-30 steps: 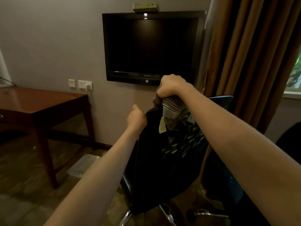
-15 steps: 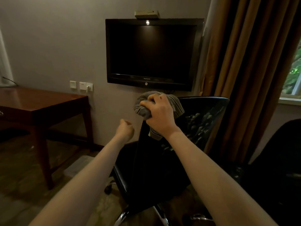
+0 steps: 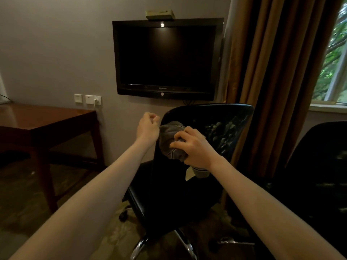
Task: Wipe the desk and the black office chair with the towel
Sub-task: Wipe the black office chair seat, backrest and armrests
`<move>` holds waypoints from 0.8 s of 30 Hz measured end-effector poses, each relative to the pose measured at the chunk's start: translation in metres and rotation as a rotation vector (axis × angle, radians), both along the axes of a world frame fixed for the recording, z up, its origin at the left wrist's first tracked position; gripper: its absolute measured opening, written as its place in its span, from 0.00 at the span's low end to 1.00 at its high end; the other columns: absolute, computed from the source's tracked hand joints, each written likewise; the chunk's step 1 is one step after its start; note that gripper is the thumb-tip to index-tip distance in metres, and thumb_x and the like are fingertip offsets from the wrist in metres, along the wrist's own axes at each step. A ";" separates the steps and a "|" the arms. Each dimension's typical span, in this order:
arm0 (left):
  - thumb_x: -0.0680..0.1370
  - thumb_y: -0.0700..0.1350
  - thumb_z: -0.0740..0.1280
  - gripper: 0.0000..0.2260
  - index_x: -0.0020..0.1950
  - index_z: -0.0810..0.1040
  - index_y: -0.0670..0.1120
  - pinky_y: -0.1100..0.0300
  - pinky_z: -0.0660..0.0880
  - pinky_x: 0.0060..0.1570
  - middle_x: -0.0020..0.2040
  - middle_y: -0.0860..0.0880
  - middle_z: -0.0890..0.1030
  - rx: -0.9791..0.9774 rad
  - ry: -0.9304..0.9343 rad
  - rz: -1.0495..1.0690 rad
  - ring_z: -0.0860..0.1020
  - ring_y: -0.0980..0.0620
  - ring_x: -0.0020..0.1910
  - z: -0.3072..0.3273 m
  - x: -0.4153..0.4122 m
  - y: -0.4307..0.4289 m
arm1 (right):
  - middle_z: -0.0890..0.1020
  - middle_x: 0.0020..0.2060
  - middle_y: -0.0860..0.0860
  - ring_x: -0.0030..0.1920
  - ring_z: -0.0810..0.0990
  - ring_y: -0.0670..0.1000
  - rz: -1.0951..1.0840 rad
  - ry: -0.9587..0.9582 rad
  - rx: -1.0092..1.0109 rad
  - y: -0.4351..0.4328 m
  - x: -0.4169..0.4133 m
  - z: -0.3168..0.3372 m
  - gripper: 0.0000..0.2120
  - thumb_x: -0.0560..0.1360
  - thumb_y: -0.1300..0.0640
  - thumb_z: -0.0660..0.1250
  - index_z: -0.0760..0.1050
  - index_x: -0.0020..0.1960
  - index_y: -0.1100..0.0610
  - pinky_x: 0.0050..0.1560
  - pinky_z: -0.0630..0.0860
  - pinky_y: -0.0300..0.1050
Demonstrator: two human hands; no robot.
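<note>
The right hand [image 3: 194, 147] squeezes the grey towel [image 3: 168, 134] on the black office chair [image 3: 225, 119]; the left hand [image 3: 148, 127] is an empty fist.

The towel [image 3: 170, 139] is grey, with a pale tag at its lower edge. The office chair [image 3: 216, 128] is glossy black, mottled with greenish reflections. At the left, the desk [image 3: 47, 117] is reddish-brown wood. On the far grey wall [image 3: 56, 44] hang a black television [image 3: 165, 57] and white sockets [image 3: 89, 99]. The curtain [image 3: 272, 72] at the right is ochre-brown. The floor [image 3: 22, 194] is mottled brown.
</note>
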State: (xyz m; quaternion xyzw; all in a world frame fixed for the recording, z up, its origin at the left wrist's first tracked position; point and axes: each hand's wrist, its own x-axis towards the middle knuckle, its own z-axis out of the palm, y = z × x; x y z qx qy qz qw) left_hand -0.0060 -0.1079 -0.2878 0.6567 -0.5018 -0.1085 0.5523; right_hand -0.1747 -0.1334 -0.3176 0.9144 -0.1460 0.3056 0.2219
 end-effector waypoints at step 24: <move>0.83 0.49 0.54 0.13 0.63 0.71 0.46 0.58 0.74 0.53 0.53 0.50 0.75 -0.052 0.041 -0.222 0.74 0.51 0.55 -0.002 -0.004 -0.022 | 0.71 0.59 0.58 0.55 0.66 0.61 -0.284 -0.659 -0.006 -0.048 0.046 -0.058 0.25 0.66 0.62 0.72 0.67 0.60 0.55 0.48 0.78 0.56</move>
